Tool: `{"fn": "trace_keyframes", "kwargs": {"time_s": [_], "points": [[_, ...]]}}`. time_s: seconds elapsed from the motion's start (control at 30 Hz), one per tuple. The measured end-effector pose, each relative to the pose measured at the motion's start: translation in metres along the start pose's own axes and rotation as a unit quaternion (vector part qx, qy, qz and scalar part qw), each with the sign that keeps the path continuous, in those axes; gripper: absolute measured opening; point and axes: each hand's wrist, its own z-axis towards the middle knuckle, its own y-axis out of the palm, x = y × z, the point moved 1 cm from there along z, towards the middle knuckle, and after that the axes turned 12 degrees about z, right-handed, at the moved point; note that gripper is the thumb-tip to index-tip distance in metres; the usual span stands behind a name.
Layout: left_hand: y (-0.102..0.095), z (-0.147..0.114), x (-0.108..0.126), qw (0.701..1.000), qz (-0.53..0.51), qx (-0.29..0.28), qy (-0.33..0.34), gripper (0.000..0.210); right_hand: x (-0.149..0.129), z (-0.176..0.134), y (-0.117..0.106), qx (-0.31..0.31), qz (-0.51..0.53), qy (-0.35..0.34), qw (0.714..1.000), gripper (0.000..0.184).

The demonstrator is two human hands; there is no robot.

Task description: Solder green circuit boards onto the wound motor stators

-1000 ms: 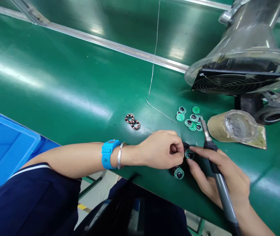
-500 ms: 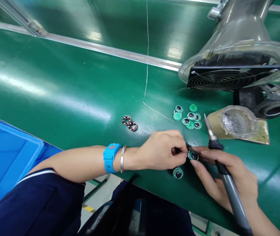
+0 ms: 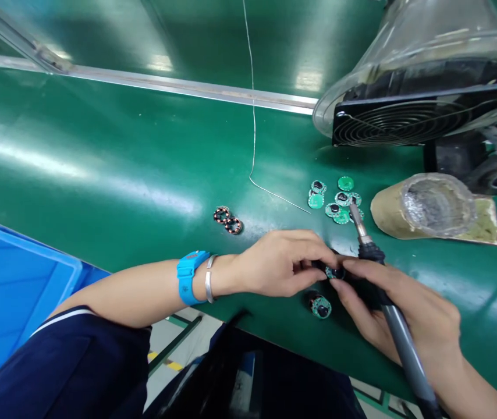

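My left hand (image 3: 281, 262) is closed, its fingertips pinching the left side of a small round circuit board (image 3: 334, 272). From the right, the thumb and forefinger of my right hand (image 3: 405, 308) grip the same board. A soldering iron (image 3: 399, 331) also rests in my right hand, its tip pointing up and away over several loose round boards. My fingers cover much of the held board, and what lies under it is hidden. Just below, another round circuit board (image 3: 320, 307) on a dark part stands on the green table. Two copper-wound coil rings (image 3: 227, 220) lie left of my hands.
Several loose round boards (image 3: 341, 199) lie beyond my hands. A solder wire (image 3: 281, 196) bends down onto the table. At right are a tan holder with a clear cup (image 3: 440, 203) and a fume fan (image 3: 405, 119). A blue bin (image 3: 17, 302) stands left.
The held board has tilted and is more covered by my fingers. The iron's tip has swung left, from beside the tan holder to over the loose boards. The view has shifted slightly.
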Motion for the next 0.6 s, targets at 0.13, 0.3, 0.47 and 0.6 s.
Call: {"fn": "trace_keyframes", "kwargs": {"time_s": [0.13,0.3,0.47,0.6], "points": [[-0.002,0.002,-0.001,0.996,-0.045,-0.025,-0.071,0.020,0.000,-0.002,-0.005,0.008,0.036,0.030,0.999,0.034],[0.000,0.006,0.005,0.988,-0.077,-0.026,-0.130,0.017,0.000,-0.004,-0.008,0.019,0.072,0.092,0.993,0.030],[0.006,0.013,0.013,0.971,-0.077,-0.025,-0.226,0.013,-0.001,-0.002,-0.006,0.024,0.067,0.073,0.995,0.026],[0.001,0.015,0.012,0.965,-0.113,-0.055,-0.228,0.019,0.000,-0.001,-0.003,0.024,0.048,0.048,0.997,0.028]]}}
